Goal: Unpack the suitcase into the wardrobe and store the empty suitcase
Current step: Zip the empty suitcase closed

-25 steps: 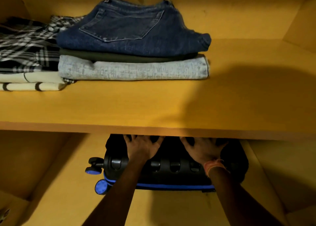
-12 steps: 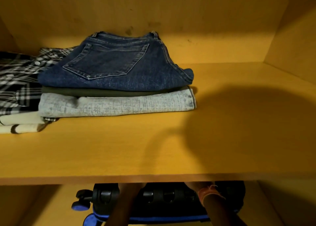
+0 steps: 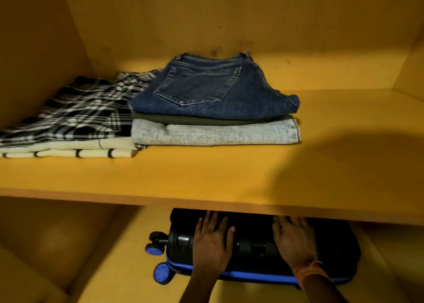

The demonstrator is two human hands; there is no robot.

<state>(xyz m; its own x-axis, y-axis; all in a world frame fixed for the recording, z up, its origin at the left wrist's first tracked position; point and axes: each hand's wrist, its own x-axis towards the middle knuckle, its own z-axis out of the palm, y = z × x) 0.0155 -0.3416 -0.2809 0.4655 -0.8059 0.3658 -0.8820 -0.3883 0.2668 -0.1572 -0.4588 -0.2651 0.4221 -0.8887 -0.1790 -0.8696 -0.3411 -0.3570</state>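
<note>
Both hands flat, fingers straight and spread, nothing grasped. Left hand and right hand press on black suitcase. Suitcase lies on its side in lower compartment of wardrobe, partly under shelf; blue trim along near edge, blue wheels pointing left. Orange band on right wrist. On shelf above: jeans atop olive garment and grey garment; just beside, to left, plaid shirt over cream striped top.

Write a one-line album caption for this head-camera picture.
The left hand and right hand rest flat on the suitcase under the shelf holding folded jeans and a plaid shirt.
</note>
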